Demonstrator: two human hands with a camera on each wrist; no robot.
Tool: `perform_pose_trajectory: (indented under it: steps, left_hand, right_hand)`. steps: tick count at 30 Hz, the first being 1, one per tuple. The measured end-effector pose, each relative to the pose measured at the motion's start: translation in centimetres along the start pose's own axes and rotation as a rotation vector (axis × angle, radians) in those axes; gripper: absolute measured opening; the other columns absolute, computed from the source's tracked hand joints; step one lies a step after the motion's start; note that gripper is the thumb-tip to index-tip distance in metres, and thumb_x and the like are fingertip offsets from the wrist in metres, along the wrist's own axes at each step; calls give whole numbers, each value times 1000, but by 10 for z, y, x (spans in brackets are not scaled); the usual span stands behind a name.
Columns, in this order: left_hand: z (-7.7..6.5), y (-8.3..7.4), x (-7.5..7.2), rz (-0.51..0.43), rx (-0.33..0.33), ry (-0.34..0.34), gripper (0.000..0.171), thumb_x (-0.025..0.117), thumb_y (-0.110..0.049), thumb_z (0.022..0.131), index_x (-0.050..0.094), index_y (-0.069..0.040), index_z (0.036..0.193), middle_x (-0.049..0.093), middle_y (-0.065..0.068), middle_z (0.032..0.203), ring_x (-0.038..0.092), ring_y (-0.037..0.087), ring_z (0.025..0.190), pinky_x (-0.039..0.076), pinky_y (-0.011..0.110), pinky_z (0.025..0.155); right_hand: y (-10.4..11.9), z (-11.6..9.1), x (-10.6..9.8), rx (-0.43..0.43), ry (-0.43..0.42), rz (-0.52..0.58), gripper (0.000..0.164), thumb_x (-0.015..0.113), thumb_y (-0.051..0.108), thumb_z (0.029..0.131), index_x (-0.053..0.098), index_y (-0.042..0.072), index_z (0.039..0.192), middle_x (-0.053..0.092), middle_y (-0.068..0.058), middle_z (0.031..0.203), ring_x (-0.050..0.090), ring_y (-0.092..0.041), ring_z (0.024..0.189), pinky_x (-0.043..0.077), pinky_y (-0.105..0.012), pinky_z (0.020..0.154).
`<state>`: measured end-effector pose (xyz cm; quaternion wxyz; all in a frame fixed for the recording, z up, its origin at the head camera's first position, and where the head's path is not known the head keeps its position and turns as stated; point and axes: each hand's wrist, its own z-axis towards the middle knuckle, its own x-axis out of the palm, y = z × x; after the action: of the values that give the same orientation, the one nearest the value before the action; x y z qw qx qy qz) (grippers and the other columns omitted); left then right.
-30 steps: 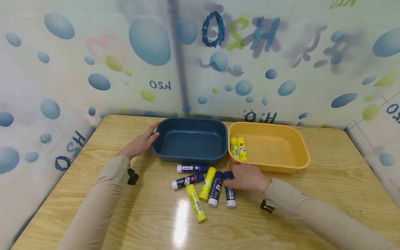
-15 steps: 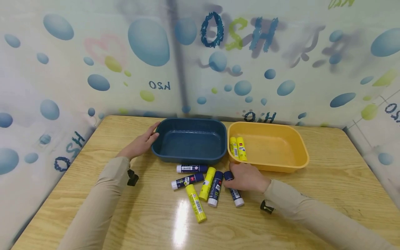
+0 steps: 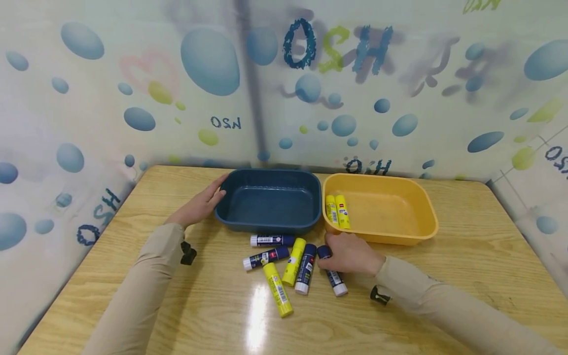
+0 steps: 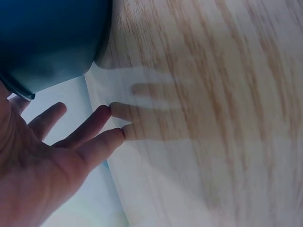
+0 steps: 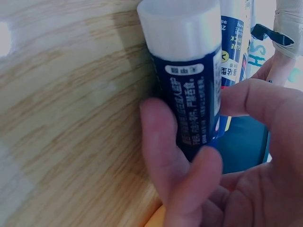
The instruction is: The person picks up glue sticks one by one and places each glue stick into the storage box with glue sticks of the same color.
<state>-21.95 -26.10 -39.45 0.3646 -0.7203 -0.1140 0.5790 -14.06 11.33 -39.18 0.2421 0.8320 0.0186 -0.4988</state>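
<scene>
My right hand (image 3: 352,252) pinches a dark blue glue stick (image 3: 336,282) with a white end, lying at a slant on the table. In the right wrist view, the thumb and fingers sit on both sides of that glue stick (image 5: 184,90). At the left end of the dark blue bin (image 3: 270,229), my left hand (image 3: 197,204) rests against the rim. Its fingers stretch out loosely in the left wrist view, some fingertips meeting the tabletop beside the bin (image 4: 52,52). Another dark blue glue stick (image 3: 306,270) and a yellow glue stick (image 3: 294,262) lie just left of my right hand.
A yellow-orange bin (image 3: 390,237) stands right of the blue bin, holding two yellow glue sticks (image 3: 342,212) at its left end. Two dark blue glue sticks (image 3: 266,258) and a yellow glue stick (image 3: 278,290) lie in front. A patterned wall (image 3: 275,98) rises behind the table.
The white end of the dark blue glue stick in my right hand has swung right, so it lies slanted. My left hand and the bins have stayed put.
</scene>
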Motion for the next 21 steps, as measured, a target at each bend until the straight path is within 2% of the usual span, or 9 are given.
perform_pose_trajectory:
  steps: [13,21]
  left_hand:
    - [0,-1,0,-8,2,20,55,27,-24,109,6,-3,155,5,22,158,6,39,144,10,55,112]
    - [0,-1,-1,-4,5,33,56,27,-26,109,4,-4,155,2,20,159,5,38,144,10,55,113]
  right_hand:
    - [2,-5,-2,-23,-13,-27,36,74,34,83,59,7,102,52,-2,69,51,-14,58,35,-27,51]
    - [9,-10,-7,-39,-16,-3,31,74,32,82,56,12,96,51,-2,67,51,-14,54,34,-26,49]
